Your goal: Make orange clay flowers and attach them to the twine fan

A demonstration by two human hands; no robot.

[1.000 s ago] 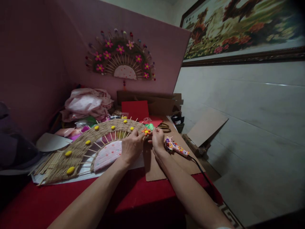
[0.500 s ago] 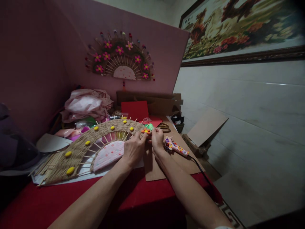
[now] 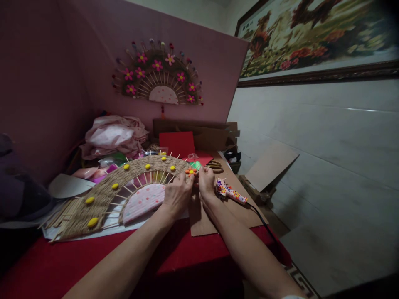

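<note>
The orange flower (image 3: 191, 171) with a yellow centre sits at the right-hand part of the twine fan (image 3: 124, 178); whether it is fixed there cannot be told. The left hand (image 3: 179, 189) is at the fan's right part too, its fingers bent and the tips against the flower's lower edge; whether they pinch it is hidden. The right hand (image 3: 206, 180), just beyond the fan's right part, has its fingertips drawn together beside the flower; what lies between them cannot be seen. Yellow ovals (image 3: 92, 222) are spaced along the fan's band, and a dotted pink half-round (image 3: 143, 202) fills its centre. Right of the fan, a flower-patterned glue gun (image 3: 232, 193) lies on cardboard (image 3: 202, 222). The red-covered bench (image 3: 174, 253) shows in front of the fan. Behind it are crumpled pink cloth (image 3: 115, 135) and red card (image 3: 176, 142); above, a second fan (image 3: 163, 94) hangs on a pink wall (image 3: 199, 54).
</note>
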